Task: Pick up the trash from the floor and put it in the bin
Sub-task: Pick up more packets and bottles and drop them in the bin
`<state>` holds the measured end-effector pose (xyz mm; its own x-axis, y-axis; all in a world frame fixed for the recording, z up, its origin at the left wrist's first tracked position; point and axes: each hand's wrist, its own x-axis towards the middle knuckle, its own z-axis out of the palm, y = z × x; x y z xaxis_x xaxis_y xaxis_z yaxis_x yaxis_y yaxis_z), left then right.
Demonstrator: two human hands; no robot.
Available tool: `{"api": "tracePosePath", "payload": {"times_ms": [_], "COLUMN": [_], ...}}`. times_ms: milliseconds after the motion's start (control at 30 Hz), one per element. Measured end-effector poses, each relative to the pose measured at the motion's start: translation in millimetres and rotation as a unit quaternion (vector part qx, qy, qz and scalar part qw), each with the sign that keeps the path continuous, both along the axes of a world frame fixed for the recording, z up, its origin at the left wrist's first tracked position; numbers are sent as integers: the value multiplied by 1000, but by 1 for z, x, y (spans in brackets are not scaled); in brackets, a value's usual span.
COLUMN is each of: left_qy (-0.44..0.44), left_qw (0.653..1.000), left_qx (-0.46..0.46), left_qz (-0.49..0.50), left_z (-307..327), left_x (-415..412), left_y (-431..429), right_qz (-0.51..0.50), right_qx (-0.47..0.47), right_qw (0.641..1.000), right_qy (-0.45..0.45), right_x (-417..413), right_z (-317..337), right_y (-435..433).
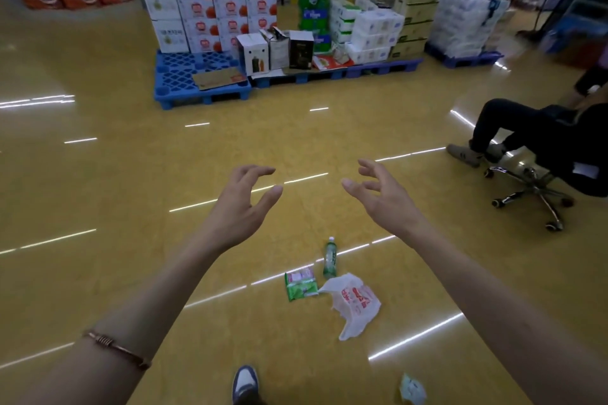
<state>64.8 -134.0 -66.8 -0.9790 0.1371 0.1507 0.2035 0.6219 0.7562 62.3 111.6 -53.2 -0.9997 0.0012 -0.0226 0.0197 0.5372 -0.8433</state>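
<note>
Both hands, the left hand [241,204] and the right hand [383,196], hang wide and hold nothing above the floor [98,174], where the green bottle [330,257], the snack wrapper [301,283] and the thin plastic bag [355,302] lie close together, so the round bottle may roll away or the bag may slip if one careless grab takes them all, and no bin is visible.

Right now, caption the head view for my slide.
Left hand and right hand, open and empty, held over a green bottle, wrapper and white plastic bag on the floor.
</note>
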Motion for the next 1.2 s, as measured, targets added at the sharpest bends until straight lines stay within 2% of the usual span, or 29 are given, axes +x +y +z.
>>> {"api": "tracePosePath", "payload": {"times_ms": [267,467,767,933,1200], "left_qy": [-1,-29,-83,-92,-141], "left_qw": [998,991,979,982,969], "left_qx": [-12,-27,-86,-85,-108], "left_qz": [-63,-126,-165,-139,-169], "left_z": [12,-17,-44,-51,-92], "left_x": [-125,-185,-281,-333,-380], "left_y": [-15,11,50,69,104], "right_qz": [-82,-138,-133,-120,-146], "right_qx": [-16,-7,-25,-35,-38], "right_qw": [997,990,990,989,979], "right_qy": [2,-23,-50,-73,-140], "right_x": [-88,-132,-231,-284,-307], "right_z": [3,-17,-51,-65,-106], "right_y": [-17,-3,40,58,92]}}
